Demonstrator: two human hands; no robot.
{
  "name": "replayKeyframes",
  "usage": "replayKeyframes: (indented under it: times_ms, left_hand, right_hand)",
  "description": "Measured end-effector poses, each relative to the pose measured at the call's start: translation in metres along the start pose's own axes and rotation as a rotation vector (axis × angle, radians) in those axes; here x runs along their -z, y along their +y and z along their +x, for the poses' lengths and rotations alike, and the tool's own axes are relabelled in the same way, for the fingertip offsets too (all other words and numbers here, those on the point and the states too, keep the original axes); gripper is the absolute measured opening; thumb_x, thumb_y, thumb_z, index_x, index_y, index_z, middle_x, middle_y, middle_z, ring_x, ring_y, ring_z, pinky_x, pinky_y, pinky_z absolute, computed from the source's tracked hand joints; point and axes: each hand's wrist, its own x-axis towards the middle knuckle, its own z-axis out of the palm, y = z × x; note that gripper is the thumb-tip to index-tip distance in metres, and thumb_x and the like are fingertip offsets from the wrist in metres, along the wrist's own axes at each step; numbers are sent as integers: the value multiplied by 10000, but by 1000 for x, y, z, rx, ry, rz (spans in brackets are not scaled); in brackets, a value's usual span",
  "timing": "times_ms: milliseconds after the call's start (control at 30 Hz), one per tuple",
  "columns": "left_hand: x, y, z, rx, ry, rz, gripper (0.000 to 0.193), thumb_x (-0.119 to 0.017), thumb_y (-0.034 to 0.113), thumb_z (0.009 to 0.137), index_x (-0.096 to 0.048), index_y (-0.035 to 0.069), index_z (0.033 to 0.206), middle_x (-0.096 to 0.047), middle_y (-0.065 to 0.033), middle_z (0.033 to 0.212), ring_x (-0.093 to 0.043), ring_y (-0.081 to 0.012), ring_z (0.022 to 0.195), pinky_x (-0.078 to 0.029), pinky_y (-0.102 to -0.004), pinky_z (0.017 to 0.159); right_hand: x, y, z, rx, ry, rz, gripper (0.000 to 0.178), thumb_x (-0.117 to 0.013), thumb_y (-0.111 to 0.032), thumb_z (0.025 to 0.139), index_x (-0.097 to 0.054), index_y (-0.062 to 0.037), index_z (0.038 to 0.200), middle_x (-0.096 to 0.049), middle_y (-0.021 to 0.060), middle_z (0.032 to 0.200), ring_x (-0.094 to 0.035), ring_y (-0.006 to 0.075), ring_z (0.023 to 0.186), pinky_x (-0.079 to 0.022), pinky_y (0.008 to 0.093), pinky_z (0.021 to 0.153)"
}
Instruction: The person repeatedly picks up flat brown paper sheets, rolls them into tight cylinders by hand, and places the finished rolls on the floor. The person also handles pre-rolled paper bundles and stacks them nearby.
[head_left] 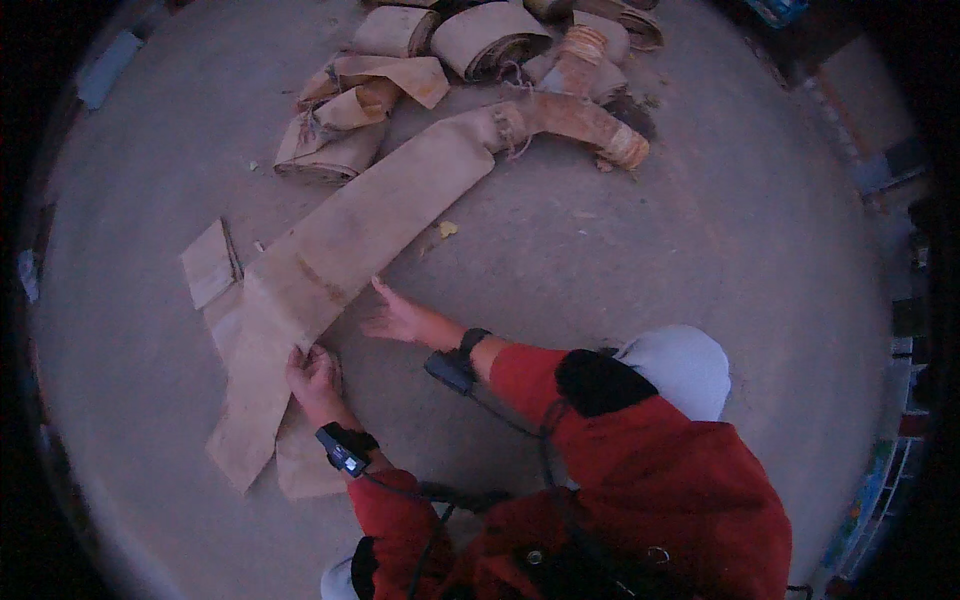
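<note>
A long, flat tan hose (385,205) lies across the floor, folded over itself at its near-left end. Its far end is gathered and tied onto a rusty, ribbed bent pipe (580,118). My left hand (315,378) is closed on the edge of the hose at the fold, fingers curled over it. Just to the right, my right hand (400,317) is open, its fingers stretched toward the hose's near edge, and holds nothing. Whether its fingertips touch the fabric I cannot tell. Loose layers (308,465) stick out beneath the fold.
Several rolled tan hoses (490,38) are heaped at the far side, with a tied folded bundle (335,145) at their left. A small yellow scrap (447,229) lies on the grey floor (690,240). Shelving and clutter (905,350) line the right rim.
</note>
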Motion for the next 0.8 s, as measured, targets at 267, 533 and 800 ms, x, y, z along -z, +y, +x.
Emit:
replayKeyframes:
  times_ms: [267,533,800]
  left_hand:
    - [8,25,-38,-62,-10,-64,513,-620,66,877,-415,-52,1333,-586,-93,1117,-566,-152,993,-462,-248,867]
    - [38,56,-64,1,220,-19,462,-607,94,858,-486,-71,1272,-591,-66,1052,-544,-146,950,-433,-252,837]
    - [4,69,-49,-204,-40,156,256,-557,146,916,-621,-38,1082,-570,4,894,-512,-94,795,-415,-228,727]
  right_hand:
    - [-77,-22,17,199,-110,530,360,-532,-112,945,-457,-78,1295,-553,79,1265,-585,270,1105,-511,445,925]
    - [-73,-91,-25,317,-69,334,274,-604,-122,917,-580,-109,1190,-644,73,1094,-649,246,952,-516,436,874]
    - [-127,-77,-44,21,-455,264,575,-685,-461,855,-522,-105,1277,-569,85,1269,-524,236,1187,-465,446,947]
